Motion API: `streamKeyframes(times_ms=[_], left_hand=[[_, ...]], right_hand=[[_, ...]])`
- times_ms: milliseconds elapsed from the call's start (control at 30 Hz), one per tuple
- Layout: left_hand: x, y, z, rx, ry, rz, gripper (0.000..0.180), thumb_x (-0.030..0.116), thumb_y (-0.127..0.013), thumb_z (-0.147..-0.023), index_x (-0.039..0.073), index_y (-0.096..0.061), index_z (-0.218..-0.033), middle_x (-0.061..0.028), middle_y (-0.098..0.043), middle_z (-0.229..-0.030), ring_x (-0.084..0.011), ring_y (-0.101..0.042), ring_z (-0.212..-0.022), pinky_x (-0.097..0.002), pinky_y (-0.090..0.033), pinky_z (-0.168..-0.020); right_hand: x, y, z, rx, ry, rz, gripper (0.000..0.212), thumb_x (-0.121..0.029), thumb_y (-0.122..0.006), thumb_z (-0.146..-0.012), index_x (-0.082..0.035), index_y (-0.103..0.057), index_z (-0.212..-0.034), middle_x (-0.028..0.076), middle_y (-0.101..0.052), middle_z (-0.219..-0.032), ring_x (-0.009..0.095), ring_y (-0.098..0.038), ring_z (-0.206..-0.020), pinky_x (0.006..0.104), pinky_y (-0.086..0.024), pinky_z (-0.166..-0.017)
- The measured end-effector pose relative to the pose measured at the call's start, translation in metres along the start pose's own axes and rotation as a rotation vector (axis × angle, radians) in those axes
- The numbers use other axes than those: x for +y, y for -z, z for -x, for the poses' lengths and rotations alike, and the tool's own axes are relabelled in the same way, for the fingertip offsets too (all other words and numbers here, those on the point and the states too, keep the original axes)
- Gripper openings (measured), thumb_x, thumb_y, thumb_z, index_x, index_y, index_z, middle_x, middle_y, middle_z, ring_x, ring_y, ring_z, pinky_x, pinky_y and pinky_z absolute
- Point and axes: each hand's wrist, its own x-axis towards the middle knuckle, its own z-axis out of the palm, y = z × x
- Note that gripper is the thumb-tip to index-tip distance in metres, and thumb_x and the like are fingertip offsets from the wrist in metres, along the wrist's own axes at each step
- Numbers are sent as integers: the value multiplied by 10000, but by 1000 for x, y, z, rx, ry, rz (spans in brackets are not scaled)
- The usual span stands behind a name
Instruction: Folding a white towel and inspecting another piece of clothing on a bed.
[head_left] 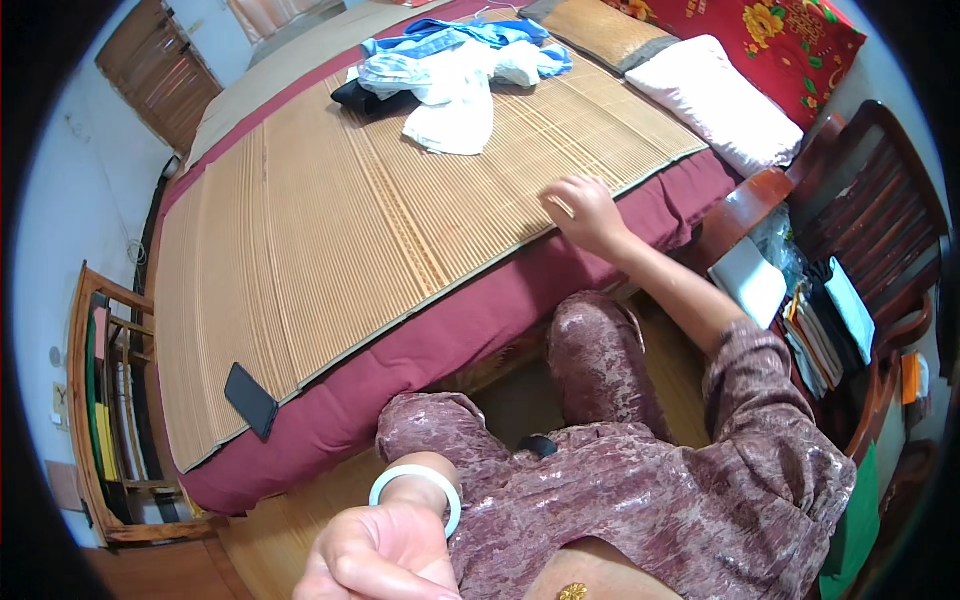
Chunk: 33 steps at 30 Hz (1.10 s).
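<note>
My right hand (585, 213) hovers over or rests at the near right edge of the woven bamboo mat (330, 240); I cannot tell whether it touches. Its fingers are loosely bent, with a gap by the thumb, and nothing shows in them. Close to me at the lower edge, my left hand (380, 555) is raised with its fingers curled in. A white bangle (460, 500) circles that wrist. Whatever the left fingers hold, if anything, is hidden. On the mat's near left corner lies a dark phone (251, 400). Blue and white clothes (450, 90) are heaped at the far side.
The mat covers a bed with a maroon sheet (340, 430). Pillows (715, 105) and a red floral bundle (770, 50) lie at the far right. Beside me stands a wooden chair (870, 190) holding books and bags (815, 330). A wooden rack (95, 400) leans at the left wall.
</note>
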Motion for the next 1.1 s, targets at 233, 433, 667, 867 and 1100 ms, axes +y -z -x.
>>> streamKeyframes(times_ms=[233, 433, 667, 867, 1100], left_hand=[[-2, -10, -3, 146, -11, -98, 444, 200, -703, -837, 245, -562, -1255, 165, -476, -1256, -45, -500, -787, -202, -468, -591], [-9, 4, 3, 142, -134, -109, 390, 195, -667, -861, 267, -591, -1237, 166, -478, -1287, -51, -493, -802, -199, -478, -584], [-12, -12, -2, 200, -123, -8, 387, 178, -611, -888, 272, -562, -1260, 182, -462, -1305, -93, -481, -909, -227, -496, -599], [9, -4, 1, 216, 44, -68, 353, 194, -641, -834, 183, -554, -1176, 116, -462, -1232, -132, -478, -1000, -230, -491, -701], [4, -12, 0, 249, 16, 43, 491, 144, -666, -838, 237, -499, -1290, 144, -462, -1304, -98, -505, -1035, -257, -503, -614]], right_hand=[[24, -101, -108, -287, -174, 140, 297, -225, -551, -842, -85, -651, -1084, 115, -636, -1114, 288, -554, -1123, 443, -429, -905], [37, -164, -138, -240, -318, 241, 298, -199, -546, -831, -75, -664, -1075, 124, -628, -1126, 280, -564, -1113, 489, -446, -903], [38, -167, -141, -259, -262, 426, 231, -121, -505, -844, -74, -690, -975, 110, -634, -1047, 262, -592, -1034, 466, -446, -886], [20, -148, -124, -193, -76, 360, 181, -92, -522, -821, -48, -684, -888, 106, -648, -992, 272, -618, -979, 451, -451, -873], [-91, -73, -58, -587, 143, -337, 180, -192, -544, -905, -23, -591, -863, 173, -638, -799, 342, -636, -814, 432, -500, -725]])
